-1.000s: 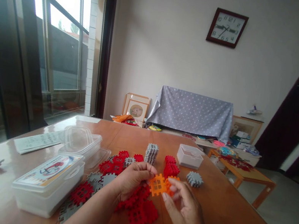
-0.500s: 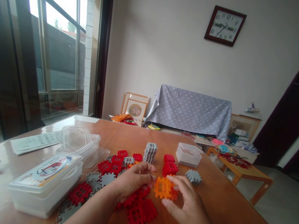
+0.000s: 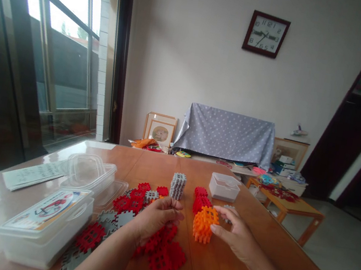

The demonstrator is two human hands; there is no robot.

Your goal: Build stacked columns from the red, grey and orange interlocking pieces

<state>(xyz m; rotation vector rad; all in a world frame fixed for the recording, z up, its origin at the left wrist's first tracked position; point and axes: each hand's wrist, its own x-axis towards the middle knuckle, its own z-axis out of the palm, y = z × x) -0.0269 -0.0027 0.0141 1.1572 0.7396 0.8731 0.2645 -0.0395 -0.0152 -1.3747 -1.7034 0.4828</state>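
Observation:
Close to the table's middle stands a stack of orange interlocking plastic squares (image 3: 204,225). My right hand (image 3: 236,233) has its thumb and fingertips at the stack's right side, gripping it. My left hand (image 3: 160,217) hovers left of the stack, fingers loosely bent and apart, with nothing visible in them. Beneath and beside it lie loose red squares (image 3: 164,258). Behind the orange stack is a red stack (image 3: 202,201), and a grey stack (image 3: 177,185) stands upright farther back. Another grey piece (image 3: 228,213) is mostly hidden behind my right hand.
A lidded clear box (image 3: 39,240) with a picture label stands at the left. Nearby are an open clear container (image 3: 102,179), paper sheets (image 3: 34,174) and a heap of red and grey squares (image 3: 124,218). A small clear box (image 3: 224,189) sits at the back right.
The orange stack has come down and tilted, so its top square now shows. My right hand moved with it, and my left hand is now farther from it.

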